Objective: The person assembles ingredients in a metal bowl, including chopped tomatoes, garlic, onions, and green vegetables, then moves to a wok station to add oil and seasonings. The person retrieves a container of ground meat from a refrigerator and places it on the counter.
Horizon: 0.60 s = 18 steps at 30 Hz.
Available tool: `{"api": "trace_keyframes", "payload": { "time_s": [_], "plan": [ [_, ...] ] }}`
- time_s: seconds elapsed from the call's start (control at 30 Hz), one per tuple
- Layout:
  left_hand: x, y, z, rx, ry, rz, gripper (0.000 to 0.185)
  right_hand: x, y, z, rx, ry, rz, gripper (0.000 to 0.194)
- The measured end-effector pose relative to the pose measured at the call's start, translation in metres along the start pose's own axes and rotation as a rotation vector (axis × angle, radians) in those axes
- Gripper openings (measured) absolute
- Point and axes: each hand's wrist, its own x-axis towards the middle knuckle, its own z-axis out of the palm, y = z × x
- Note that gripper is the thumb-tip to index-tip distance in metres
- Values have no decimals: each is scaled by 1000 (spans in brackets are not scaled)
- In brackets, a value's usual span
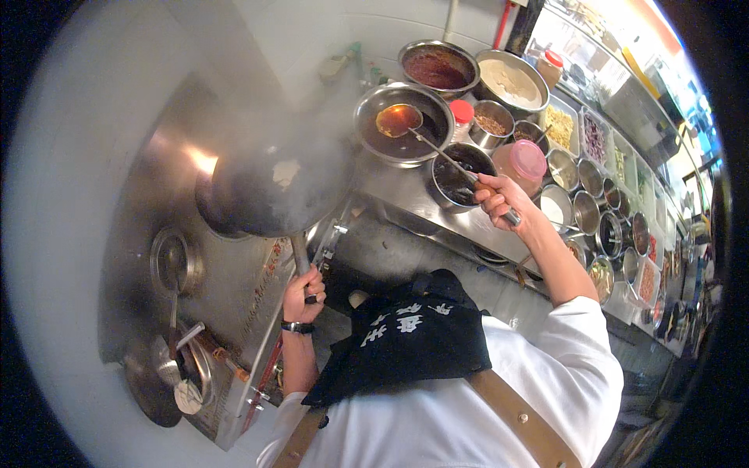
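My left hand [304, 292] grips the handle of a large dark wok [251, 193], which stands over the stove with steam rising around it. Pale food [285, 174] shows inside through the steam; the rest of the contents is blurred. With my right hand [497, 200] I hold the wooden grip of a long metal ladle [399, 120]. The ladle's bowl carries amber liquid and is over a wide steel bowl of dark sauce [383, 143]. A steel pot of black sauce [462, 175] sits below the ladle's shaft, close to my right hand.
Bowls of red sauce [439, 68] and beige paste [509, 82] stand at the back. A pink-lidded jar [526, 161] and several steel containers line the counter [398, 193] on the right. At left, a round steel pot [171, 257] and a second wok [149, 386] occupy the stove.
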Motion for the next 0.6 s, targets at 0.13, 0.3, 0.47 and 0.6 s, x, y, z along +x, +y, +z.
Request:
{"api": "trace_keyframes", "payload": {
  "time_s": [0.13,0.3,0.47,0.6],
  "plan": [
    [6,-4,-1,6,12,-33,8,-9,7,19,-20,11,-1,21],
    [7,-3,-3,-69,-111,-100,5,-23,23,53,-149,30,-13,20],
    [1,6,-11,-70,-144,-145,9,-23,51,84,-201,34,65,23],
    [-12,17,-18,-56,-134,-97,10,5,78,103,-317,36,104,26]
  ]
}}
